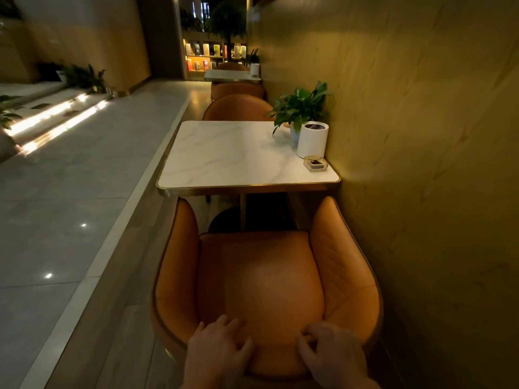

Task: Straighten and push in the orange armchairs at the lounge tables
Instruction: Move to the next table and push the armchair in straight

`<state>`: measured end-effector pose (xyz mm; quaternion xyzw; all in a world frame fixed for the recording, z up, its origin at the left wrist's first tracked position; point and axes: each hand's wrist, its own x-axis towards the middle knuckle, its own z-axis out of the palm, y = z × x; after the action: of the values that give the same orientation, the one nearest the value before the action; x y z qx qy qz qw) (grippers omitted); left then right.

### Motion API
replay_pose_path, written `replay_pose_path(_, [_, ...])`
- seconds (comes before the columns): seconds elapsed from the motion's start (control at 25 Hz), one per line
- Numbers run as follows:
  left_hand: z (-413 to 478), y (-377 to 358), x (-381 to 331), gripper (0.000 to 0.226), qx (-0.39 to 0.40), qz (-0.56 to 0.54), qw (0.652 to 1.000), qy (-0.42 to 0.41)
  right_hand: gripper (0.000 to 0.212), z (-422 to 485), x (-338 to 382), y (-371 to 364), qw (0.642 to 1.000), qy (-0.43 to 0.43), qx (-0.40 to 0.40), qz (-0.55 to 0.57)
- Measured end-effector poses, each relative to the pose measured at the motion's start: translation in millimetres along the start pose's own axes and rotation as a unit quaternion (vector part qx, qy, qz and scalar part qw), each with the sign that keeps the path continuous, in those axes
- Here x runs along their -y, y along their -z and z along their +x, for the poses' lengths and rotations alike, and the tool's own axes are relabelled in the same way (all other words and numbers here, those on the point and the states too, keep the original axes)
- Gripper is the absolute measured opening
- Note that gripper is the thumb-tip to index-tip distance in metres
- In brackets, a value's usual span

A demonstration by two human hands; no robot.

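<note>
armchair (pixel 261 276) at near edge of table (pixel 224 153), arm tips just under its rim | left hand (pixel 222 348) fingers spread flat on backrest top | right hand (pixel 330 353) fingers curled over backrest rim, likely gripping

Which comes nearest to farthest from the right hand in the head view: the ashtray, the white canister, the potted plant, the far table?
From the right hand, gripping the armchair back:
1. Ashtray, front corner by the wall.
2. White canister, just behind it.
3. Potted plant, behind the canister.
4. Far table, down the row.
</note>
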<state>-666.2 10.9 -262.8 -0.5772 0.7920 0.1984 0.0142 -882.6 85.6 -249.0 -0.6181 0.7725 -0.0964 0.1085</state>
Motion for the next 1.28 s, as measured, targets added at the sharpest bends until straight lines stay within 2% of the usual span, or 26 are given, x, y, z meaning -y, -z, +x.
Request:
replay_pose_path(0.28, [9,-1,-21,0.050,-0.053,-0.022,0.998,-0.013,0.043,20,-23,11,1.000,-0.007,0.011,0.002])
replay_pose_path(0.48, [9,-1,-24,0.057,-0.047,-0.011,0.999,-0.019,0.050,23,-23,11,0.999,-0.025,0.026,-0.020])
replay_pose_path(0.56, [9,-5,-22,0.059,-0.085,-0.027,0.996,-0.023,0.047,25,-22,10,0.999,-0.024,0.019,-0.016])
replay_pose_path(0.72, [18,-17,-12,0.043,-0.204,-0.077,0.974,-0.060,0.041,34,-24,12,0.999,-0.021,0.022,-0.016])
replay_pose_path(0.88, [27,-7,-14,0.068,-0.109,-0.038,0.993,-0.029,0.045,42,-23,9,1.000,-0.017,0.007,-0.014])
replay_pose_path(1.12, [37,-1,-18,0.055,0.015,0.007,1.000,-0.004,0.042,42,-26,10,1.000,-0.013,-0.006,-0.011])
replay_pose_path(1.28, [44,-3,-20,0.055,0.037,0.017,0.999,0.006,0.045,47,-28,10,1.000,-0.001,0.012,0.001])
